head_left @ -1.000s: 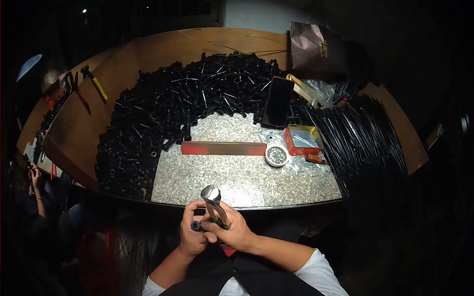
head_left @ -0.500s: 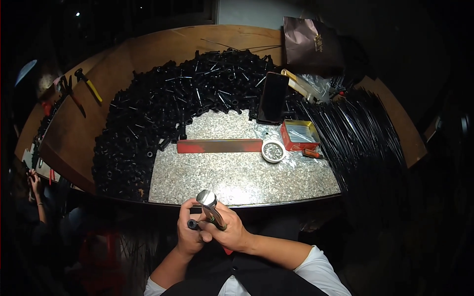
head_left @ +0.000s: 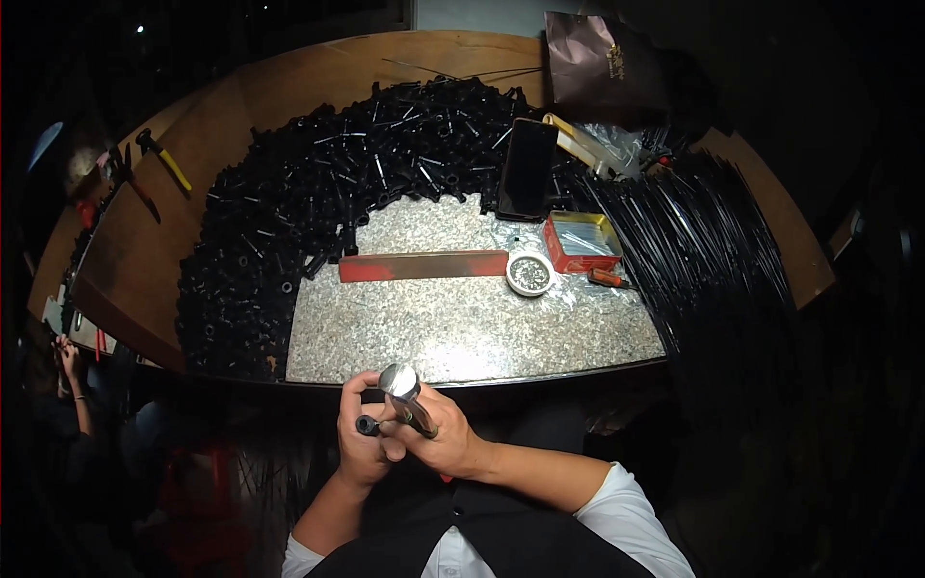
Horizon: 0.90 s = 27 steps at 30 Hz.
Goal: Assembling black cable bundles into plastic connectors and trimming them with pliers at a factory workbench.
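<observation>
So the left hand (head_left: 358,459) is curled round a black tube (head_left: 367,425), hollow end facing up at the camera, sitting just left and bodyward of the shiny head on the pincers (head_left: 399,381) the right hand (head_left: 441,441) has gripped snugly.

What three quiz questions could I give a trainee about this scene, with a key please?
1. Which hand grips the metal-headed tool, and which holds the black hollow-ended part?
2. True or false: the round white dish is left of the open red box.
3. The long bar on the speckled slab is: A blue; B red and brown; C white.

Key: 1. right hand, tool; left hand, part. 2. True. 3. B.
</observation>
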Motion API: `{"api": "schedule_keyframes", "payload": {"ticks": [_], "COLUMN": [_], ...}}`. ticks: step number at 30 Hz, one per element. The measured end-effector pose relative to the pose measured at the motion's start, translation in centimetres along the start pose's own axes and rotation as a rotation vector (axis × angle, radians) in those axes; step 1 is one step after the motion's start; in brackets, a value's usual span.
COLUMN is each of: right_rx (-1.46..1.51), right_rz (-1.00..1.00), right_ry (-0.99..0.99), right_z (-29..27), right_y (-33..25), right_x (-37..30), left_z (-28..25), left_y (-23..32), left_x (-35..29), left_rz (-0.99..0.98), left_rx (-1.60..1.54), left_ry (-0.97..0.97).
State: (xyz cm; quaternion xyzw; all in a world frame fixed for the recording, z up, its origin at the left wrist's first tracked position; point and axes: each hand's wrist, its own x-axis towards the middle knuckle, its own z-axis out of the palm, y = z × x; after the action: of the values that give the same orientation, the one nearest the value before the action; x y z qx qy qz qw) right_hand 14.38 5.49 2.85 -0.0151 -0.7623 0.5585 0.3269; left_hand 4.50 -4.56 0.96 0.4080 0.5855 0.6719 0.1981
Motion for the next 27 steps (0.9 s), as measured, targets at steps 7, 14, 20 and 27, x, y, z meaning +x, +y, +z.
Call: {"api": "schedule_keyframes", "payload": {"ticks": [7,14,20,27], "right_rx": [-0.02,-0.096,-0.109,-0.576], "right_rz": [-0.061,-0.013,0.312,0.083], "right_ry": [-0.007,-0.166,-0.322,-0.45], "right_z": [0.0,-0.9,-2.6,-6.9], "right_y": [0.7,-0.2,-1.0,-3.2], "right_x": [-0.1,1.3,1.0,-0.9], "left_z": [-0.3,-3.0,-2.2,-3.2], "left_y": [0.0,-2.9,-0.2,0.0], "left_x": [-0.4,0.7,-0.6,0.1], "left_rz": [-0.014,0.594,-0.147,-0.158], "left_rx": [-0.078,0.574,-0.144,-0.225], "left_ry": [-0.055,-0.323,-0.082,-0.071]}}
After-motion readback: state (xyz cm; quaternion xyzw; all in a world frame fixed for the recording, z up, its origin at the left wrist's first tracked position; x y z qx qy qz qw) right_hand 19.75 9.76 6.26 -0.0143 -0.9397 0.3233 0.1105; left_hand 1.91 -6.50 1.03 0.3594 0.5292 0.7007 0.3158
